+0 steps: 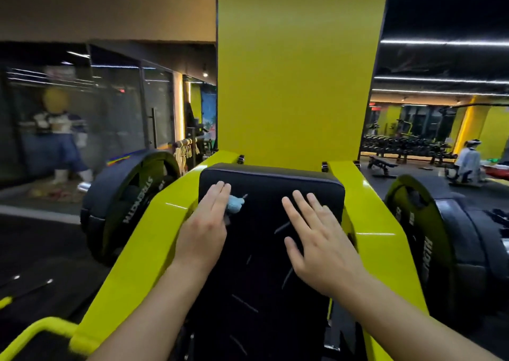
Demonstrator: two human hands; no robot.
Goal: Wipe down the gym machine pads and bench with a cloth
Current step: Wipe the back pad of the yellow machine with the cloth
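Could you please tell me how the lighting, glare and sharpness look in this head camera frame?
In the head view, the room is dim, lit by ceiling light strips; thin glare streaks sit on the yellow frame; the left hand, right hand and black pad are fairly sharp, the blue cloth soft; the glass wall at left is blurred; wide-angle distortion bends the weight plates at the edges.

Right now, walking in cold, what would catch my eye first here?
Probably the bright yellow machine frame and the tall yellow pillar behind it, filling the middle. Next, two bare hands on the black padded cushion: the left hand presses a small light-blue cloth, the right hand lies flat.
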